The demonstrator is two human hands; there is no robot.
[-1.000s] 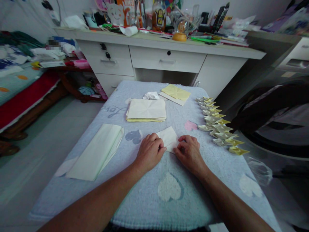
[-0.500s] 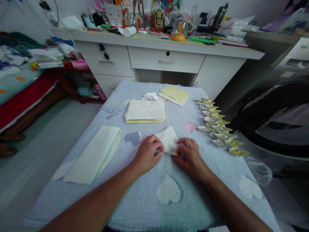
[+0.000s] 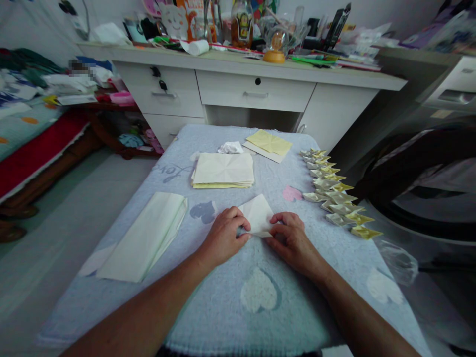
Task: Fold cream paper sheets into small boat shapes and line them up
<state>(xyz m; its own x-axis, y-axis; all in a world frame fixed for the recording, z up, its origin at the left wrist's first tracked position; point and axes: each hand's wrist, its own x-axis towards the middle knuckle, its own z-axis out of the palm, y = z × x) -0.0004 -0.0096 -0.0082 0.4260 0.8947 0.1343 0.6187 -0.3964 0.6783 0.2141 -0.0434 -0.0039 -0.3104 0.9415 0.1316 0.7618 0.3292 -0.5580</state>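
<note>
A white sheet of paper point(image 3: 257, 214) lies in front of me on the cloth-covered table, its near edge folded up in a narrow strip. My left hand point(image 3: 231, 230) pinches that edge at its left end between thumb and fingers. At the right end, my right hand point(image 3: 289, 237) grips the same edge with thumb and curled index finger. Beyond the hands rests a stack of creased white and yellow paper sheets point(image 3: 223, 168). Rows of small folded paper boats point(image 3: 336, 196), white and yellow, stand along the table's right side.
A thick folded white paper bundle point(image 3: 145, 238) lies at the left. Farther back are a crumpled white paper point(image 3: 230, 148) and a yellow sheet point(image 3: 268, 143) over a white one. A cluttered desk point(image 3: 256, 94) stands behind the table point(image 3: 208, 307).
The folded strip along the sheet's near edge shows a little wider. Both hands keep their hold in nearly the same place; the whole view has shifted very slightly.
</note>
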